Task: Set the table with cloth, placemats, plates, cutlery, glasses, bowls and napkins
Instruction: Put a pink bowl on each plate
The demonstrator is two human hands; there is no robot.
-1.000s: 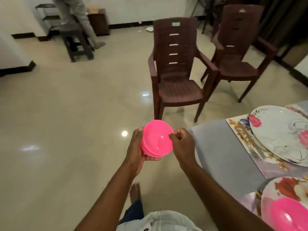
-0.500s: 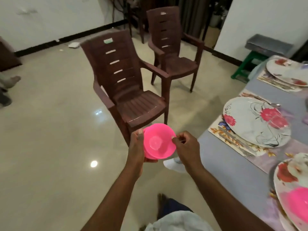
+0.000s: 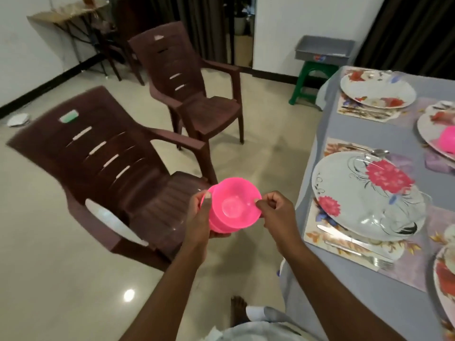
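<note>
A small stack of pink plastic bowls (image 3: 234,205) is held in front of me, left of the table. My left hand (image 3: 202,217) grips the stack from its left side and underneath. My right hand (image 3: 275,212) pinches the right rim of the top bowl. On the right, the table with a grey cloth (image 3: 315,148) carries floral placemats (image 3: 344,244), flowered plates (image 3: 369,198), and cutlery (image 3: 357,244) beside the nearest plate. Another pink bowl (image 3: 448,141) sits on a plate at the right edge.
Two brown plastic chairs (image 3: 138,183) (image 3: 192,89) stand on the tiled floor left of the table. A green stool (image 3: 312,80) bearing a grey tray (image 3: 325,49) stands at the table's far end. My bare foot (image 3: 238,311) shows below.
My view has swung right, bringing more of the table and its plates into sight. Both hands keep their hold on the pink bowls, which stay in front of me.
</note>
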